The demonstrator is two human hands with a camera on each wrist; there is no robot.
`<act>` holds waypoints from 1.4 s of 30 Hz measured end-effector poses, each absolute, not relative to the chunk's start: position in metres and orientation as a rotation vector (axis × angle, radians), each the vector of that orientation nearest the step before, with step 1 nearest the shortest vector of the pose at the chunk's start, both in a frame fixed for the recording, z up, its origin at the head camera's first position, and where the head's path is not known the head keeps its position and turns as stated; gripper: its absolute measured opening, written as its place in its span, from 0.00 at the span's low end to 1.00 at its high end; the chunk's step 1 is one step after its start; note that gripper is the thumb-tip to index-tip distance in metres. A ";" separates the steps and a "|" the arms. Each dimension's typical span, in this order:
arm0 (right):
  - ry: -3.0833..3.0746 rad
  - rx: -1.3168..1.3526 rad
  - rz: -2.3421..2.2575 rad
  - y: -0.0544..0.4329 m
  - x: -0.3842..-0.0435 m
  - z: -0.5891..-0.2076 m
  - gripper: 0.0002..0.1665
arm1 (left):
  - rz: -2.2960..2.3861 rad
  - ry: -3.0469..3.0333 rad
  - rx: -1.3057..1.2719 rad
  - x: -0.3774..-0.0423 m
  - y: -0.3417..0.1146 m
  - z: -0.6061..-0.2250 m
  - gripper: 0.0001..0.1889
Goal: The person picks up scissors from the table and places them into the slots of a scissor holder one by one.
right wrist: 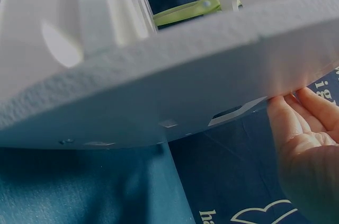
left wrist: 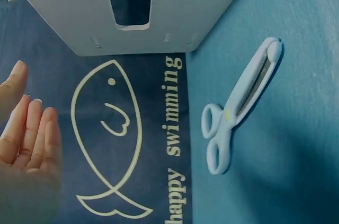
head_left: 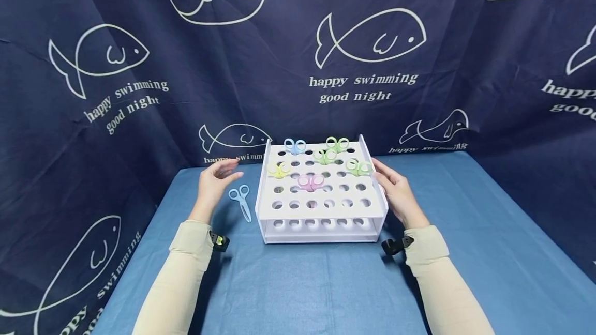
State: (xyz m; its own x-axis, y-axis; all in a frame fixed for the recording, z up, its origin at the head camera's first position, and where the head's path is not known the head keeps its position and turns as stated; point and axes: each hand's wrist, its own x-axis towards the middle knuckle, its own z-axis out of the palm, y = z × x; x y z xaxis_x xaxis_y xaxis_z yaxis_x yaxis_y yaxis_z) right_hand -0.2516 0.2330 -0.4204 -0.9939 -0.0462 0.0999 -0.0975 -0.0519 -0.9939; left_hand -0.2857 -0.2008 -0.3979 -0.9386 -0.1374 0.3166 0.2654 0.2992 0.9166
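A white rack (head_left: 320, 213) with rows of round holes stands on the table. Handles up, several scissors sit in its holes: blue scissors (head_left: 295, 148), yellow scissors (head_left: 279, 170), pink scissors (head_left: 311, 184) and green scissors (head_left: 358, 168), among others. Left of the rack, light blue scissors (head_left: 243, 203) lie flat on the cloth, blades toward the front. My left hand (head_left: 214, 185) hovers just behind and left of them, thumb and fingers apart, holding nothing. My right hand (head_left: 396, 193) touches the rack's right side panel (right wrist: 212, 81) with its fingertips.
Blue cloth (head_left: 321, 288) covers the table. A dark blue curtain (head_left: 279, 97) with fish drawings hangs close behind the rack and along both sides. The rack's side panels rise above its top tier and have cut-out slots.
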 end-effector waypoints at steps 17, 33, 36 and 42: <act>-2.132 0.149 2.252 0.231 -0.250 -0.420 0.34 | -1.919 -2.336 0.101 -0.302 -0.209 -0.417 0.27; -2.142 0.144 2.248 0.231 -0.252 -0.417 0.34 | -1.880 -2.448 0.155 -0.316 -0.210 -0.440 0.28; -2.139 0.143 2.252 0.232 -0.251 -0.419 0.34 | -1.870 -2.473 0.153 -0.317 -0.209 -0.446 0.27; -2.125 0.145 2.262 0.232 -0.250 -0.421 0.34 | -1.826 -2.542 0.169 -0.320 -0.209 -0.455 0.28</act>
